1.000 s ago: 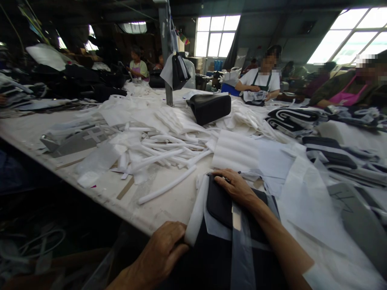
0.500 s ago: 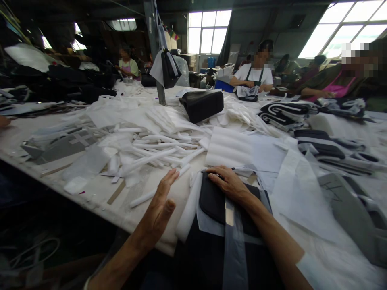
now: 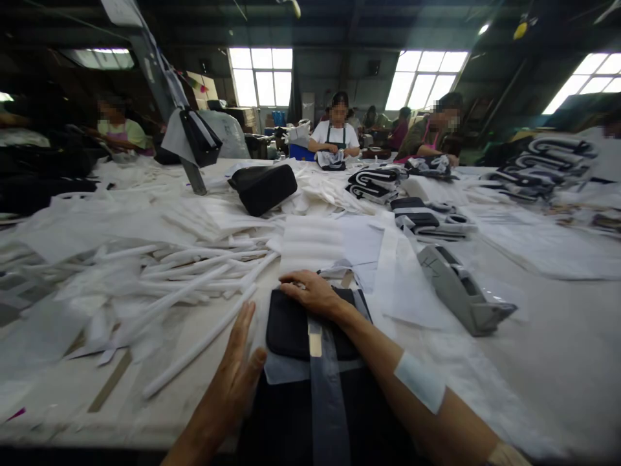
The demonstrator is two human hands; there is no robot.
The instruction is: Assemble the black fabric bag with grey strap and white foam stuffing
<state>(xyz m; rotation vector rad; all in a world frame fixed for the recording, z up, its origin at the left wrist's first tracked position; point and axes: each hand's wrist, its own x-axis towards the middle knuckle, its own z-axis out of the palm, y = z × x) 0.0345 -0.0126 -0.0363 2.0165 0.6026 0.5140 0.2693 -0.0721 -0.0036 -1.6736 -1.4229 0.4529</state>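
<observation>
A black bag (image 3: 291, 336) lies at the table's near edge in front of me. Over its flap runs a strip of translucent film (image 3: 330, 401), with a small beige patch under it. My right hand (image 3: 313, 294) rests palm down on the top of the flap, fingers stretched toward its left corner. My left hand (image 3: 237, 369) is held upright along the bag's left side, thumb apart from the straight fingers, holding nothing visible. Whether its palm touches the bag or the pale foam there, I cannot tell.
White foam rods (image 3: 194, 291) and sheets heap on the left. A grey tape dispenser (image 3: 460, 291) stands to the right. Farther back are a black pouch (image 3: 266, 188), folded black bags (image 3: 376, 181) and a metal post (image 3: 191, 175). Several people sit across the table.
My view has swung right, so the table's things appear farther left. My left hand has come closer to the bag's left side. My right hand stays on the flap.
</observation>
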